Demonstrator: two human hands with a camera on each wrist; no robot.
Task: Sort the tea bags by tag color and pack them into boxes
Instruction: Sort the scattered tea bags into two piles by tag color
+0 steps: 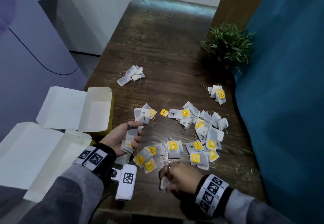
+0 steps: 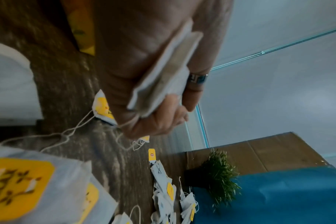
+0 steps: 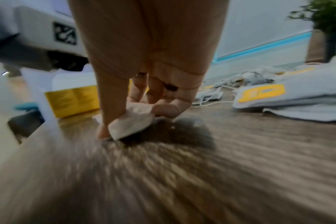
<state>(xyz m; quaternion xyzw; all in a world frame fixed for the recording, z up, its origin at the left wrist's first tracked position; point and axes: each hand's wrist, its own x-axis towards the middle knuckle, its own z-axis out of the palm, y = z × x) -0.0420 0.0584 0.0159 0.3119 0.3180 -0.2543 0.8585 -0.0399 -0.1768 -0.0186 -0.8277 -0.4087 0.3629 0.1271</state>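
Note:
Many white tea bags with yellow tags lie scattered across the dark wooden table. My left hand grips a stack of tea bags palm up, left of the scatter. Near the table's front edge, my right hand pinches a single tea bag between thumb and fingers, just above the wood. Two white-lined yellow boxes stand open at the left: one farther back, one nearer me.
A small pile of tea bags lies apart at the back, another small pile at the right. A potted green plant stands at the back right. A teal wall borders the table's right side.

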